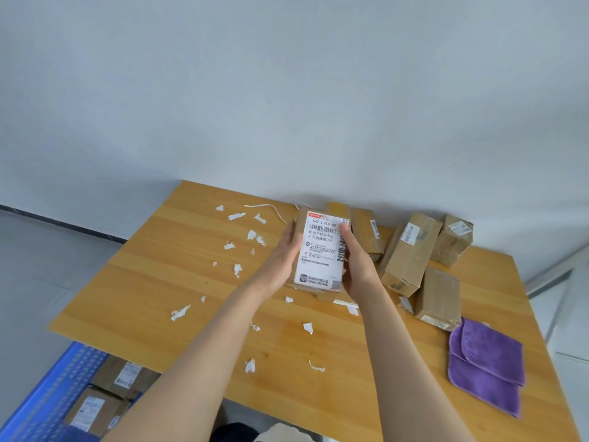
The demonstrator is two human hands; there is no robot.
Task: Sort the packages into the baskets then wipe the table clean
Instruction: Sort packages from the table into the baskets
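Left grip [283,260] and right grip [357,266] clasp a labelled package [322,253] over the surface [159,282]. Sorted boxes [105,406] lie in the blue basket [47,393]; several packages [411,250], paper scraps [180,312] and an untouched purple cloth [487,362] await.

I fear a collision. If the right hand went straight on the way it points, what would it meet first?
Probably the brown box just behind the package it holds, though depth is unclear.
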